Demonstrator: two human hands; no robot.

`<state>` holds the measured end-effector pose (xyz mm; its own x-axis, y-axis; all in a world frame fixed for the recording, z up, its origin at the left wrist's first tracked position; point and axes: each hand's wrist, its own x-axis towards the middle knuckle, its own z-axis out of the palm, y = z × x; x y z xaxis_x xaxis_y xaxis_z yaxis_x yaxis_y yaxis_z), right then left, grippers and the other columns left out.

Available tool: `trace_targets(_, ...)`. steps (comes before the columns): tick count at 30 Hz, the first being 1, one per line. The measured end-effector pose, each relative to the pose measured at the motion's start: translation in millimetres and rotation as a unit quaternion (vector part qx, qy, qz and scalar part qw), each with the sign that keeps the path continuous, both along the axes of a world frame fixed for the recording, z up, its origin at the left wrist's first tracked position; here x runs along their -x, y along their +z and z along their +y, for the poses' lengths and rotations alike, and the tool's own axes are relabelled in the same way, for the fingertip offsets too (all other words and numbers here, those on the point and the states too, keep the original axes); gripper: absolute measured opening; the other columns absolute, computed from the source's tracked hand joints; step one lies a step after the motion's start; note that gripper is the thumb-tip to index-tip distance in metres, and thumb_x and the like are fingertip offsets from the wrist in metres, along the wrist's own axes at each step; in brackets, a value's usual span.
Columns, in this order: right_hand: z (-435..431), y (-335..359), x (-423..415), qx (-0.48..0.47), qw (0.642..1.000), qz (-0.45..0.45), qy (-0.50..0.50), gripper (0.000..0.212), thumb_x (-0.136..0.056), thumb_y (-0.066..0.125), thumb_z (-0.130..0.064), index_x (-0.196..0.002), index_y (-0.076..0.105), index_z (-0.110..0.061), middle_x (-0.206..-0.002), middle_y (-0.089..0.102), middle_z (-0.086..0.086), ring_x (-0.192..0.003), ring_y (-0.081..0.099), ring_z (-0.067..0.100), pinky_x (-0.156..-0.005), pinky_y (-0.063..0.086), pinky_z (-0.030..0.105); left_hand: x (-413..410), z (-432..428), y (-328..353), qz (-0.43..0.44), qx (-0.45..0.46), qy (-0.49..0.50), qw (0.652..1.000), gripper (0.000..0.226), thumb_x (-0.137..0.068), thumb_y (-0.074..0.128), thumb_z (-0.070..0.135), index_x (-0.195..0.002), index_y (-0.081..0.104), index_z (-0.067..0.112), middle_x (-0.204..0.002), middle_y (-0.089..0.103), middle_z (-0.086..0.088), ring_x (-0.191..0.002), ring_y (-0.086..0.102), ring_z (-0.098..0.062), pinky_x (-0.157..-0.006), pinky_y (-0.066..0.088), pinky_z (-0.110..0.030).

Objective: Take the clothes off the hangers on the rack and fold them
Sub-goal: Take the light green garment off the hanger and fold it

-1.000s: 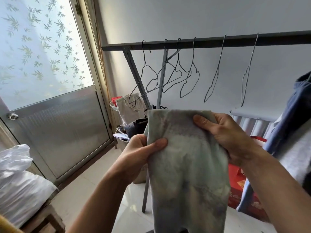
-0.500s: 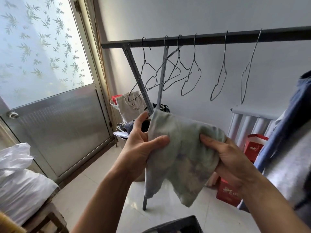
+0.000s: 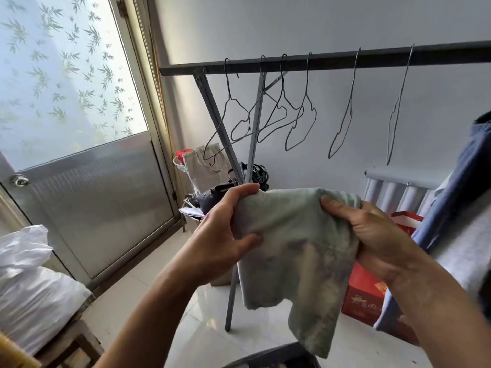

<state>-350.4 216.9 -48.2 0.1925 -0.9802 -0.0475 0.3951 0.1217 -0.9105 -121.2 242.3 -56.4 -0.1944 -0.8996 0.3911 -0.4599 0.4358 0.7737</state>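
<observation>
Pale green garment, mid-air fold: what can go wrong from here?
1. The left grip and right grip hold the pale green garment only by its top. The loose tail could swing and skew the fold.
2. Nothing supports it. If it slips, it may land on the floor, not in the dark container.

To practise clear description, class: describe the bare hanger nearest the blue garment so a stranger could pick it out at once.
Find the dark rail across the grey wall. Six bare wire hangers hang from it, four bunched at the left, two spaced out. Pick the rightmost hanger, turned nearly edge-on and nearest the blue garment.
</observation>
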Motion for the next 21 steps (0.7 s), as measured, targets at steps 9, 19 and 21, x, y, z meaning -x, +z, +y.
trace_targets(9, -8, 8, 10, -0.012, 0.999, 0.022, 0.038, 0.060, -0.072, 0.069, -0.036, -0.110, 0.065, 0.010, -0.110, 0.068, 0.027, -0.092, 0.069, 0.030, -0.074, 0.061, 0.033, -15, -1, 25, -0.177, 0.160, 0.067, 0.969, 0.017, -0.091, 0.065, 0.026, -0.108, 0.067, 0.026, -0.091, 0.059, 0.030, -0.087, 0.057, 0.011, -0.071, 0.039, -0.003)
trace_targets(19, -9, 21, 11, 0.119, 0.992, 0.033, 0.029, 0.088, -0.026, 0.098, -0.039, -0.101, 0.070, -0.001, -0.087, 0.074, 0.013, -0.077, 0.071, 0.020, -0.063, 0.057, 0.022, -31, -10, 32, -0.037, 0.106, -0.021, 0.993, 0.020, -0.085, 0.061, 0.053, -0.089, 0.071, 0.036, -0.089, 0.057, 0.008, -0.086, 0.057, -0.013, -0.067, 0.046, -0.021)
trace_targets(21, -10, 23, 6, 0.132, 0.989, 0.044, -0.044, 0.101, -0.020, 0.096, -0.046, -0.107, 0.063, -0.008, -0.076, 0.073, 0.006, -0.069, 0.069, 0.014, -0.058, 0.055, 0.020, -26, -4, 31, 0.096, 0.018, -0.068, 0.993, 0.021, -0.087, 0.062, 0.046, -0.086, 0.077, 0.031, -0.084, 0.063, 0.005, -0.079, 0.062, -0.009, -0.062, 0.049, -0.018)
